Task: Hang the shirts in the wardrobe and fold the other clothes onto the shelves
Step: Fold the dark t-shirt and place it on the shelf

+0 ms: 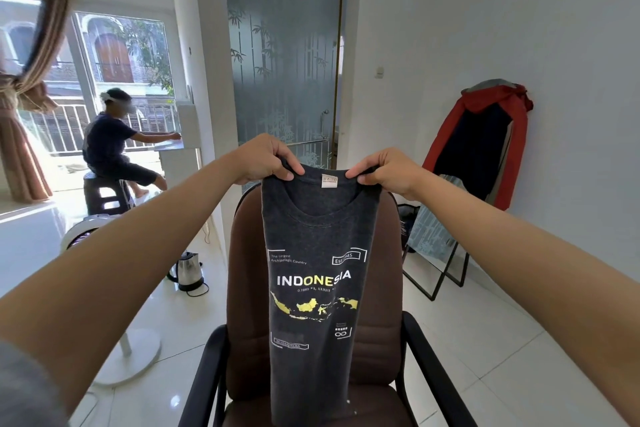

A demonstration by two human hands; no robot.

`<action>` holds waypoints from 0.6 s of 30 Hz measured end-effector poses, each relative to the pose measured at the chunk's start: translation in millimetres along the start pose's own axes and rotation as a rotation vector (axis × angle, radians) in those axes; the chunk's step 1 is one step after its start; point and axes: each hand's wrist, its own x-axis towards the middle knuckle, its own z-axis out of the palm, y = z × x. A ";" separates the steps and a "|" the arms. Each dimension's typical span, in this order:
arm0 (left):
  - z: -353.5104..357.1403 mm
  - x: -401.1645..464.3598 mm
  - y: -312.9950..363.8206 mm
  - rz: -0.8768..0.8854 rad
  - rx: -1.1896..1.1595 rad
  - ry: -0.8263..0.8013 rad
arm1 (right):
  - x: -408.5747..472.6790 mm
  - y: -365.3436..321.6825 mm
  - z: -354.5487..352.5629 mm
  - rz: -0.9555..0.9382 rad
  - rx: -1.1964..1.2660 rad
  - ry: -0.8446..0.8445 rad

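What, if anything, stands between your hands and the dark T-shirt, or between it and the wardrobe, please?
Nothing separates them: the left hand and right hand already pinch the T-shirt at its shoulders, above the brown chair. No wardrobe is in view, so that path cannot be judged.

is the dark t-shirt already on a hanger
No, the dark t-shirt hangs from the left hand and right hand, which pinch its shoulders; no hanger shows.
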 end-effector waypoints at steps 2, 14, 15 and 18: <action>2.2 -10.6 2.6 -0.001 0.012 -0.012 | -10.8 0.6 1.4 -0.010 0.005 -0.012; 82.7 -189.6 31.2 -0.034 0.085 -0.129 | -188.1 31.3 32.1 -0.010 0.042 -0.215; 96.1 -212.7 32.0 -0.046 0.083 -0.139 | -212.0 37.6 38.3 -0.007 0.053 -0.236; 139.4 -286.0 32.0 -0.087 0.061 -0.173 | -287.9 58.2 59.8 0.019 0.096 -0.292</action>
